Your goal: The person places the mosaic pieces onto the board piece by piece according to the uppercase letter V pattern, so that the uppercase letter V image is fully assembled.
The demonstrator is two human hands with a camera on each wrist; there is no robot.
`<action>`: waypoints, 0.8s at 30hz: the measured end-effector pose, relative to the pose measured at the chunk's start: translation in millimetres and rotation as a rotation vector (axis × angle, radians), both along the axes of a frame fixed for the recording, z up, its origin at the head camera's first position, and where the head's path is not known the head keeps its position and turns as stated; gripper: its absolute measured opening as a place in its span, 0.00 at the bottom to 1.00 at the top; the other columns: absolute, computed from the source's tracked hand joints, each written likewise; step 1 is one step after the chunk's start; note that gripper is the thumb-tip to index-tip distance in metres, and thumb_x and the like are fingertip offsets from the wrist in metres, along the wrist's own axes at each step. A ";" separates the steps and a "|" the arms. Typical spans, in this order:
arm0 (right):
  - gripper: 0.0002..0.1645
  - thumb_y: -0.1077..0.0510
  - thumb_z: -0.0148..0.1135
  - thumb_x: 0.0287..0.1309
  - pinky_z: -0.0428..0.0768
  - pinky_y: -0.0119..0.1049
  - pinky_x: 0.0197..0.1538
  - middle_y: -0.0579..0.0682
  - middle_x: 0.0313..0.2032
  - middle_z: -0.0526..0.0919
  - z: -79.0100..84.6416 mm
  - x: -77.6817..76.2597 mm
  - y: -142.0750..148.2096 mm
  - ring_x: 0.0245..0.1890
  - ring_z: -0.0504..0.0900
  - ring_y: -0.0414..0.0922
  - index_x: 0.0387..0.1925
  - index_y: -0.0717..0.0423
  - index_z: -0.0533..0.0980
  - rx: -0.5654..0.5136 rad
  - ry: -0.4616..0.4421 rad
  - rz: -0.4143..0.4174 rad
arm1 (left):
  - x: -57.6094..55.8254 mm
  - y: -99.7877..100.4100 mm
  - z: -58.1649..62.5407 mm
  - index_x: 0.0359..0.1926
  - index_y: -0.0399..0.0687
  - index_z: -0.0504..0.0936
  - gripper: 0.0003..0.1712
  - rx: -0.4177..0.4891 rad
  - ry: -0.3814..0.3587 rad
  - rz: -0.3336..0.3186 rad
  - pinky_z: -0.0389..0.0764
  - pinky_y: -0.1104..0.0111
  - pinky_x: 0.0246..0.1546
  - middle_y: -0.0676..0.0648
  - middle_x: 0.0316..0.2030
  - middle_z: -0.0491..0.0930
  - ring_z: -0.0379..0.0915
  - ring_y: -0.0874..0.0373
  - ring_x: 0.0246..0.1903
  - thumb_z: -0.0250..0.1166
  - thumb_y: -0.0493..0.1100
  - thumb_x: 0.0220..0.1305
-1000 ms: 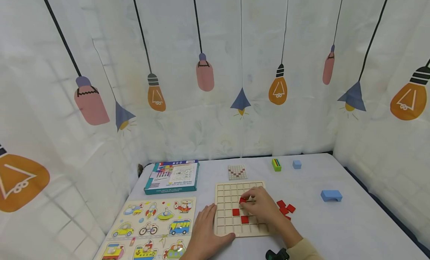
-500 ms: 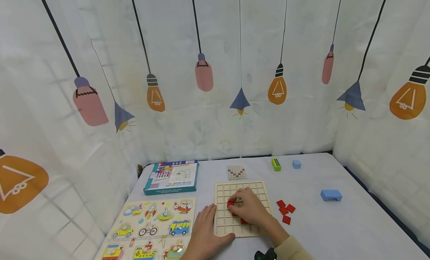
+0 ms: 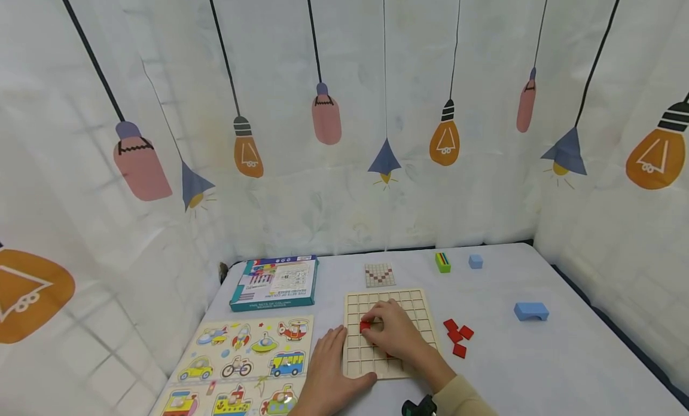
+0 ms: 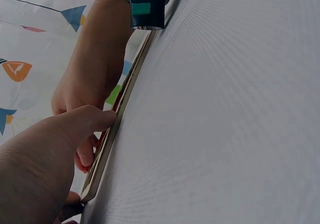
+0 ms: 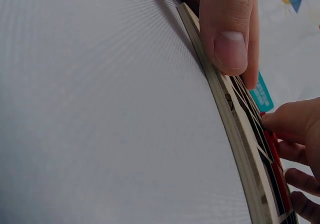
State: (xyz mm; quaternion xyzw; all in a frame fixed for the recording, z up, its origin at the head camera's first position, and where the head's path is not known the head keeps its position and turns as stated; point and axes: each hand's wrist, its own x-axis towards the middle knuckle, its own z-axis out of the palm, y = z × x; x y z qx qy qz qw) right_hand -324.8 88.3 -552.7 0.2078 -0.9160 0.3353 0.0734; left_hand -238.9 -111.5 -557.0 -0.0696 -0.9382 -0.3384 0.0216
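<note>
A pale wooden grid board [image 3: 414, 305] lies flat on the white table. My left hand [image 3: 334, 374] rests against its near left corner, fingers along the left side and thumb [image 5: 230, 49] on the front edge. Over the board's left part, my right hand [image 3: 397, 331] pinches a small red square tile [image 3: 365, 326] between thumb and fingertips. Other red tiles [image 5: 282, 184] sit in the grid below that hand, mostly hidden from the head view. To the right of the board lie several loose red tiles [image 3: 459, 351].
Beyond the board is a small card [image 3: 380, 275] with a red pattern on a grid. A picture puzzle board [image 3: 253, 344] and a flat teal box [image 3: 277, 283] occupy the left. Green [image 3: 443, 263] and blue blocks [image 3: 475, 261] stand far right, with a blue arch block [image 3: 530, 312] nearer.
The right hand has carried the red tile leftward across the board, from its middle to near its left side. My left hand stays in place at the corner.
</note>
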 end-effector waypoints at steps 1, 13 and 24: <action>0.11 0.49 0.80 0.65 0.81 0.37 0.50 0.35 0.47 0.89 0.1 0.0 0.0 0.48 0.76 0.38 0.48 0.41 0.92 0.002 0.000 -0.001 | -0.2 0.0 0.1 0.83 0.41 0.68 0.73 -0.001 0.002 -0.001 0.60 0.33 0.85 0.38 0.82 0.68 0.58 0.33 0.84 0.79 0.80 0.47; 0.10 0.50 0.79 0.65 0.79 0.36 0.49 0.35 0.49 0.88 4.2 3.4 0.4 0.48 0.74 0.38 0.48 0.40 0.93 0.007 -0.008 0.009 | -3.3 -1.2 -4.3 0.83 0.41 0.68 0.73 -0.007 0.012 -0.010 0.60 0.33 0.86 0.38 0.82 0.68 0.58 0.34 0.84 0.79 0.81 0.48; 0.12 0.50 0.79 0.66 0.78 0.39 0.51 0.35 0.48 0.87 7.7 4.7 1.8 0.49 0.74 0.38 0.50 0.41 0.92 0.007 -0.026 0.004 | -4.0 -1.2 -6.9 0.84 0.42 0.67 0.75 -0.019 -0.009 0.000 0.61 0.33 0.85 0.40 0.82 0.68 0.57 0.34 0.84 0.78 0.83 0.47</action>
